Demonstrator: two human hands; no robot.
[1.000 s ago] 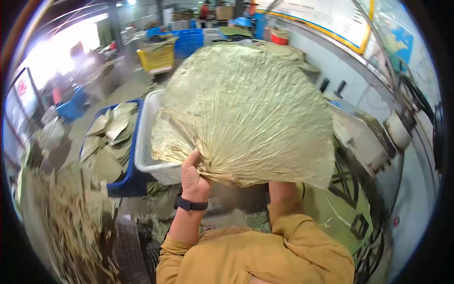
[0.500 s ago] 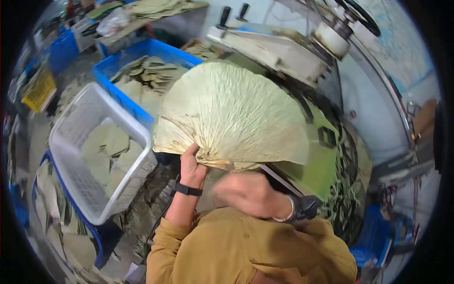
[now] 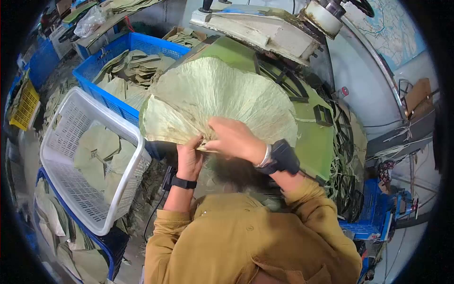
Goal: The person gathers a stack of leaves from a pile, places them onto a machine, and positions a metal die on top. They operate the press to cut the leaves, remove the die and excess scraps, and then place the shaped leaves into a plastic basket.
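Note:
A large pale green dried lotus leaf (image 3: 227, 90) is spread like a fan in front of me, with creases running out from its gathered lower middle. My left hand (image 3: 190, 158) pinches it there, thumb on top and the other fingers partly hidden under the edge. My right hand (image 3: 239, 140) lies over the lower middle of the leaf, fingers stretched to the left and thumb apart, close to my left hand. Beneath and beyond the leaf is a green work surface (image 3: 312, 154) with black metal frames (image 3: 323, 115) on it.
Left of me, a white basket (image 3: 106, 215) and a blue crate (image 3: 106, 100) hold cut leaf pieces. More pieces fill a blue container (image 3: 111, 253) at lower left. A white machine arm (image 3: 265, 35) overhangs the far side. Green scraps (image 3: 343, 184) hang at the right, near a blue stool (image 3: 366, 215).
My right hand has moved up from below the leaf onto its lower middle. The leaf has shifted slightly left, and its left part now shows a fold. My left hand keeps its pinch.

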